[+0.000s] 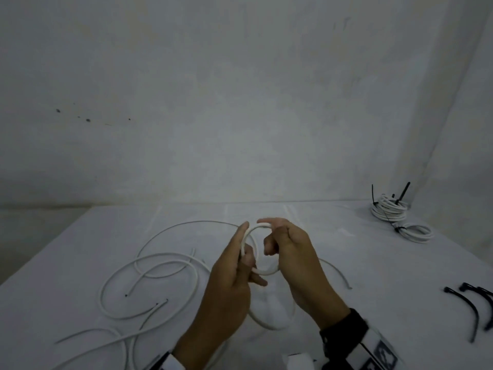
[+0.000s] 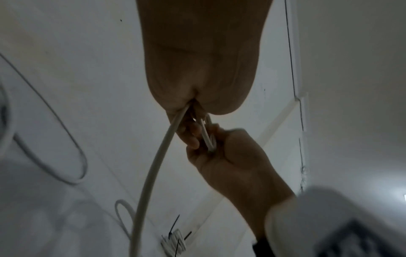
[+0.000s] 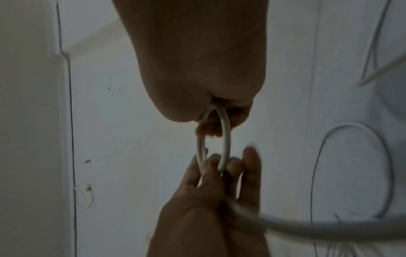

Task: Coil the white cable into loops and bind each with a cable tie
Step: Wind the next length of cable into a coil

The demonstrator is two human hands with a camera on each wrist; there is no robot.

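Above the middle of the counter (image 1: 373,263), near its front edge, the left hand (image 1: 229,279) and right hand (image 1: 290,249) both grasp a small loop of the white cable (image 1: 262,272), 1 grip on each side, apparently to keep the turns round while coiling. Slack trails toward the left edge. Bound coils (image 1: 390,209) sit at the far right corner; black cable ties (image 1: 469,311) wait at the right edge. No legible writing.

no legible text, labels, brands or numbers on anything in any view
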